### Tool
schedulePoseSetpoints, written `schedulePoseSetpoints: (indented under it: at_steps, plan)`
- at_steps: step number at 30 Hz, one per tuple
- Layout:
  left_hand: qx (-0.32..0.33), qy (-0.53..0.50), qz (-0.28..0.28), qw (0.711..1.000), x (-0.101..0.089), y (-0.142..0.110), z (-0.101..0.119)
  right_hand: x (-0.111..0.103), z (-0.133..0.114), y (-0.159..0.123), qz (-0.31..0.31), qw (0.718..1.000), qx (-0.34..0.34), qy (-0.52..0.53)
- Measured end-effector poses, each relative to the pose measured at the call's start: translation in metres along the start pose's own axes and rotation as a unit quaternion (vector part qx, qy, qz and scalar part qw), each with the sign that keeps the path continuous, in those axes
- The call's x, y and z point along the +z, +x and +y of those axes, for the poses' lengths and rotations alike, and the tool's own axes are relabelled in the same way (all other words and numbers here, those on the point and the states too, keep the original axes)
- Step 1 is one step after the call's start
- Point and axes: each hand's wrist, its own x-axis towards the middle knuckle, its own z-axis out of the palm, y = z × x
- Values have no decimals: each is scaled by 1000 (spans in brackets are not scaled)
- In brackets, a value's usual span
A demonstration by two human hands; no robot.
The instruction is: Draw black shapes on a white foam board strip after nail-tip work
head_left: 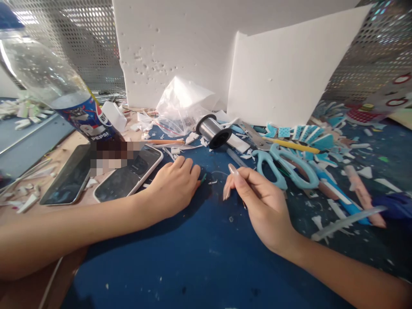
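Observation:
My left hand point(178, 184) rests on the blue tabletop with its fingers curled under. A small green bit shows at its fingertips, and what the fingers hold is hidden. Opposite it, my right hand point(265, 204) is palm up, its thumb pressed toward the bent fingers. A thin pale thread point(219, 172) curves out from those fingers toward the left hand. Behind both hands lies a black spool point(213, 131) wound with silvery thread, on its side. Light blue scissors point(294, 169) lie just beyond the right hand.
Two phones point(130, 171) point(68, 176) and a tilted Pepsi bottle point(85, 113) are at left. White foam boards point(280, 73) stand behind a clear plastic bag point(180, 109). A yellow pencil point(294, 146), a blue cutter point(343, 195) and many foam scraps lie at right.

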Motion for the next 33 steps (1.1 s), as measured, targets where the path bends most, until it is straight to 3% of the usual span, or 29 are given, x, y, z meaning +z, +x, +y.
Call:
schedulePoseSetpoints:
  at_steps: [5,13,16,20,23,26,28,33]
  plan:
    - [57,-18,-46,997,-1,4,-1,0,1,0,-1,1000,4,7]
    - [62,-42,-63,995,-4,6,-3,1,3,-1,12,1000,0,9]
    - [52,-31,-18,998,-1,4,-6,1,2,-1,18,1000,-5,9]
    - [30,-27,88,995,4,1,-10,0,3,-1,27,1000,-12,5]
    - [-13,-108,155,982,4,-1,-9,0,4,0,27,999,-20,7]
    - [-70,-268,180,944,1,-7,-2,0,3,0,27,999,-40,11]
    - [-118,-391,149,901,-2,-13,6,0,1,-2,26,998,-57,3]
    - [-198,-651,-2,732,-2,-24,24,-3,-2,-9,25,993,-104,-57]
